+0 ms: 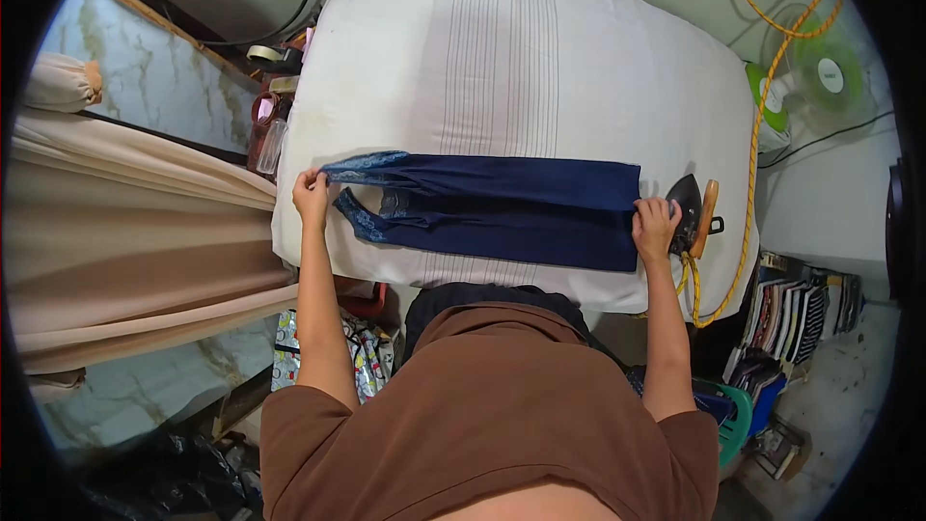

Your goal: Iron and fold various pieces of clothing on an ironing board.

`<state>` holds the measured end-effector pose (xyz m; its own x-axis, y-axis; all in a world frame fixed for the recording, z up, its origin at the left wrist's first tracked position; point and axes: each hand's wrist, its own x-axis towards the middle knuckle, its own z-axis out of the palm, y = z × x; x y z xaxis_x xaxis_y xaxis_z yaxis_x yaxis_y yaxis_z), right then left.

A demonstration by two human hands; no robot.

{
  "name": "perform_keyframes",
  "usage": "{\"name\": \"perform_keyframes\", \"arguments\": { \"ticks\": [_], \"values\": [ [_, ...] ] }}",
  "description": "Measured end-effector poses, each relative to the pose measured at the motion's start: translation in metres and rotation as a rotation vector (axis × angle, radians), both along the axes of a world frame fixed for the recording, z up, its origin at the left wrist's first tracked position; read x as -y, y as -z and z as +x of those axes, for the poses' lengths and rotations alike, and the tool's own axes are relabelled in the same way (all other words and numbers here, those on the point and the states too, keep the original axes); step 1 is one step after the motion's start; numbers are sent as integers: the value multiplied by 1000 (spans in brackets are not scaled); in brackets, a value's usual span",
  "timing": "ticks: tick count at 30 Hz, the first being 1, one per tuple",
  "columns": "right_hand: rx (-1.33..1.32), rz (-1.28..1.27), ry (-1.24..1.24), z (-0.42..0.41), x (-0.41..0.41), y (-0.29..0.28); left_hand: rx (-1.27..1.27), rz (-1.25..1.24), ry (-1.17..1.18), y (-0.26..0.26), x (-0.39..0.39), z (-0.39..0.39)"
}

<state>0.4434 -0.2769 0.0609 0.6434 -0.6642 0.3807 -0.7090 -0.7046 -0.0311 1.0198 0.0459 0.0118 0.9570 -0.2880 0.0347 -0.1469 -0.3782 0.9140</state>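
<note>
A dark blue garment with lace trim (pixel 506 210) lies stretched lengthwise across a padded surface covered in white cloth (pixel 629 72). At its left end, my left hand (pixel 311 195) pinches the tip of a lace strap. My right hand (pixel 655 226) rests at the garment's straight right edge, fingers on or beside the fabric; whether they grip it is unclear. Just right of that hand, a clothes iron (pixel 686 210) with a wooden handle (pixel 706 218) stands with its dark soleplate turned toward the garment. A yellow cord (pixel 696 289) runs from the iron.
The cord (pixel 756 130) loops along the right edge. A green fan (pixel 825 76) stands at the back right. Beige curtains (pixel 145 231) hang at left, near a tape dispenser (pixel 275 56). Folded clothes (pixel 788 318) are stacked lower right, by a green plastic piece (pixel 736 423).
</note>
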Motion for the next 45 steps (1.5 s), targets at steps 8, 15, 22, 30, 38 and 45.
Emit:
{"name": "perform_keyframes", "arguments": {
  "ticks": [8, 15, 22, 30, 38, 45],
  "values": [
    [46, 59, -29, -2, 26, 13, 7, 258, 72, -4, 26, 27],
    [278, -106, 113, 42, 91, -40, -370, -169, 88, -75, 105, 61],
    [239, -75, 106, 21, 43, -18, -363, -97, 198, -37, 58, 64],
    [141, 94, 56, -5, 5, 15, -294, 112, 225, -11, 18, 44],
    [85, 195, -12, -17, 10, 9, -211, 224, 189, 1, 9, 44],
    [91, 179, -52, -18, 6, -4, -160, 300, 186, -6, -3, 44]
  ]
}}
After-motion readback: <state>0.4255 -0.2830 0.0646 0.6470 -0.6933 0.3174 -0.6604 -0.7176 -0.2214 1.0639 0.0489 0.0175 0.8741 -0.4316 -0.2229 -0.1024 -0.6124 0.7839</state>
